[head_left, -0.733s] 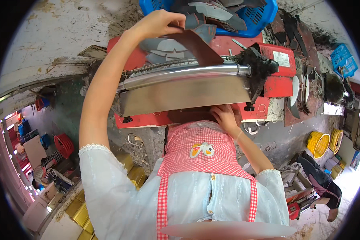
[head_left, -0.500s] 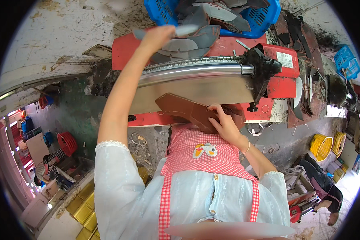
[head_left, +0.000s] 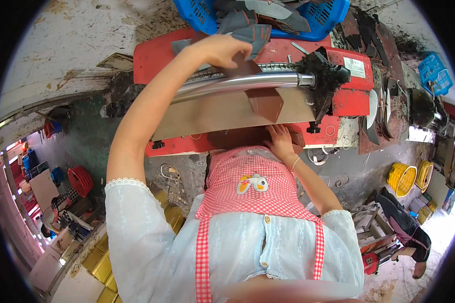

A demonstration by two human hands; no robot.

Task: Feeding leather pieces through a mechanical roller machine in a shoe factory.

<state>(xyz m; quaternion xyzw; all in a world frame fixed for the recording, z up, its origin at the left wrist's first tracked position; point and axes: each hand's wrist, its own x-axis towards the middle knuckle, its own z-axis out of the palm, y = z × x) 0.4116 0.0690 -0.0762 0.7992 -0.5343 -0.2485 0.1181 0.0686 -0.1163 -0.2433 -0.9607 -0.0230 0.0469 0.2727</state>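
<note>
My left hand (head_left: pixel 222 50) reaches over the shiny metal roller (head_left: pixel 258 80) of a red machine, fingers curved and apart. Just below its fingertips a brown sheet piece (head_left: pixel 243 67) sticks up behind the roller. On the near side, a brown pointed piece (head_left: pixel 266 105) lies against the pale metal plate (head_left: pixel 212 112); I cannot tell whether both are one piece. My right hand (head_left: pixel 281 142) rests with stretched fingers on dark brown sheet pieces (head_left: pixel 240 138) at the machine's front edge, against my red checked apron (head_left: pixel 253 174).
Behind the roller, grey cut pieces (head_left: pixel 253 34) lie on the red machine top (head_left: pixel 156 58). A blue basket (head_left: pixel 321 25) of cut pieces stands beyond. More strips (head_left: pixel 384 111) lie at right, near yellow baskets (head_left: pixel 403 181). Another person (head_left: pixel 404 222) is at lower right.
My left hand has come down and right from the grey pieces to the roller. A brown piece now shows at the plate and roller. My right hand lies flatter on the brown pieces.
</note>
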